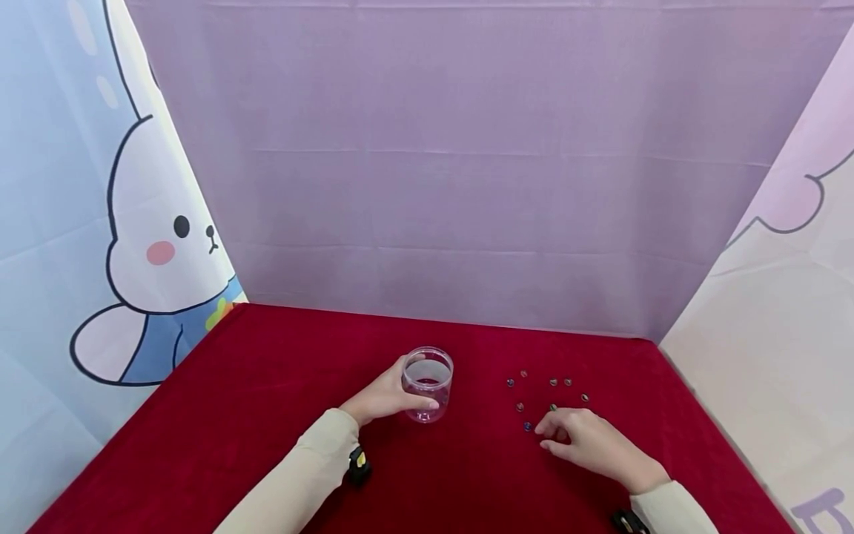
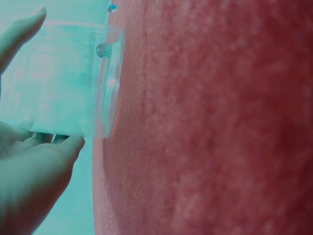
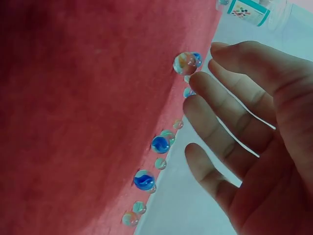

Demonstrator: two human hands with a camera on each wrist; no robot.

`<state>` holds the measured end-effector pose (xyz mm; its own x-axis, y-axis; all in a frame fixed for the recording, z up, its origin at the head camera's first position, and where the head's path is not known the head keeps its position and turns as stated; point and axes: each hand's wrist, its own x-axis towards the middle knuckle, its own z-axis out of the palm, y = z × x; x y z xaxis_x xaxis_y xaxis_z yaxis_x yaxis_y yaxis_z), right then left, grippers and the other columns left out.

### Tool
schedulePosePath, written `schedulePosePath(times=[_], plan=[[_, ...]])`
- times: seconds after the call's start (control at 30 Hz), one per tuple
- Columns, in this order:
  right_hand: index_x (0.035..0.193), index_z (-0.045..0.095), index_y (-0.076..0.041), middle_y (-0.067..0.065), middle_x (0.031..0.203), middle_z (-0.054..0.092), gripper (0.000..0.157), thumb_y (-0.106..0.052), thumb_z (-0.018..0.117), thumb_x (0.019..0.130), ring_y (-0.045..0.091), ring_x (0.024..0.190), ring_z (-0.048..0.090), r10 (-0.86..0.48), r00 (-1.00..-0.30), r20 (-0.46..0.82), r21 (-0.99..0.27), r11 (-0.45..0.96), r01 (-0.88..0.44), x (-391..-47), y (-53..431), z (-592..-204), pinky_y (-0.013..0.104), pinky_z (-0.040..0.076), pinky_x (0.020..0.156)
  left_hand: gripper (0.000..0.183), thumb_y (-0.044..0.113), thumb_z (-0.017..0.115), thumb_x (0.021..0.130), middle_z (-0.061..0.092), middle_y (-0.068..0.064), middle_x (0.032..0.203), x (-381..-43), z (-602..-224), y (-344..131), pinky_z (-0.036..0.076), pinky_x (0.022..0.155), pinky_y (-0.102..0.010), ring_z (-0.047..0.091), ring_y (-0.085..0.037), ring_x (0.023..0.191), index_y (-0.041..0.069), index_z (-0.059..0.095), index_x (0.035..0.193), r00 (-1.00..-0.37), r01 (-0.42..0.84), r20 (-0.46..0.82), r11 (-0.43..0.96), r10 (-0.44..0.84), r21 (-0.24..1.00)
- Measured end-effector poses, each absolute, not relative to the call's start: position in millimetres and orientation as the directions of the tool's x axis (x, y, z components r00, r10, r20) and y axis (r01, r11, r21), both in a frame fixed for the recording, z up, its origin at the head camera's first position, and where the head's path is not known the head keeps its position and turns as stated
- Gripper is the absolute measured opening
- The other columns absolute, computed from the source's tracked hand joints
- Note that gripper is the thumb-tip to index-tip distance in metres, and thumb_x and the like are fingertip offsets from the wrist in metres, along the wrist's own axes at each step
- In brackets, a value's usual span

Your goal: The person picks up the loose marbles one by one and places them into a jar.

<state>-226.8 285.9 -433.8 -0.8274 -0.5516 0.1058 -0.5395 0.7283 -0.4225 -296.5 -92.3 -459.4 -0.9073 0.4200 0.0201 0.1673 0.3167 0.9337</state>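
Note:
My left hand grips a clear plastic jar, with the thumb on its near side. The jar stands upright with its open mouth facing up; whether its base touches the cloth I cannot tell. A marble shows through the jar wall in the left wrist view; inside or behind it is unclear. My right hand hovers low at the near edge of several scattered glass marbles. Its fingers are loosely bent and hold nothing. In the right wrist view, a blue-swirled marble and an orange-swirled marble lie near the fingertips.
A red cloth covers the table. Behind it hangs a plain purple curtain. A rabbit-printed drape closes the left side, and a pale drape the right. The jar carries a label.

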Motion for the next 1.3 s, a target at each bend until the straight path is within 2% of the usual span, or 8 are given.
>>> schedulePosePath(times=[0.27, 0.67, 0.97, 1.3], plan=[[0.093, 0.071, -0.018, -0.018, 0.084, 0.061, 0.009, -0.017, 0.078, 0.088, -0.001, 0.069, 0.055, -0.567, -0.82, 0.074, -0.472, 0.705, -0.53, -224.8, 288.5, -436.3, 0.024, 0.051, 0.062, 0.095, 0.037, 0.088, 0.076, 0.051, -0.005, 0.136, -295.6, -459.1, -92.4, 0.048, 0.098, -0.05, 0.046, -0.027, 0.127, 0.015, 0.033, 0.151, -0.908, 0.174, 0.026, 0.32, 0.418, 0.931], [0.09, 0.07, -0.018, -0.016, 0.084, 0.062, 0.013, -0.008, 0.078, 0.085, 0.0, 0.068, 0.056, -0.588, -0.806, 0.07, -0.5, 0.678, -0.539, -226.2, 290.8, -440.4, 0.023, 0.052, 0.061, 0.095, 0.036, 0.088, 0.077, 0.051, -0.005, 0.136, -295.5, -458.8, -92.2, 0.049, 0.097, -0.051, 0.046, -0.027, 0.127, 0.014, 0.033, 0.151, -0.908, 0.173, 0.027, 0.316, 0.418, 0.933], [0.09, 0.07, -0.017, -0.015, 0.085, 0.062, 0.012, -0.007, 0.077, 0.086, 0.0, 0.069, 0.056, -0.591, -0.804, 0.062, -0.502, 0.678, -0.537, -227.4, 290.3, -440.1, 0.024, 0.052, 0.062, 0.094, 0.035, 0.088, 0.077, 0.052, -0.005, 0.136, -295.4, -457.8, -92.1, 0.049, 0.098, -0.05, 0.047, -0.028, 0.127, 0.013, 0.034, 0.15, -0.909, 0.177, 0.031, 0.32, 0.415, 0.931], [0.09, 0.071, -0.017, -0.017, 0.084, 0.062, 0.009, -0.011, 0.077, 0.088, 0.001, 0.069, 0.057, -0.596, -0.801, 0.053, -0.511, 0.673, -0.534, -229.7, 290.3, -439.0, 0.024, 0.052, 0.063, 0.093, 0.026, 0.088, 0.078, 0.051, -0.009, 0.139, -291.7, -453.5, -91.3, 0.046, 0.1, -0.054, 0.047, -0.031, 0.128, 0.009, 0.033, 0.151, -0.905, 0.182, 0.044, 0.291, 0.423, 0.939]])
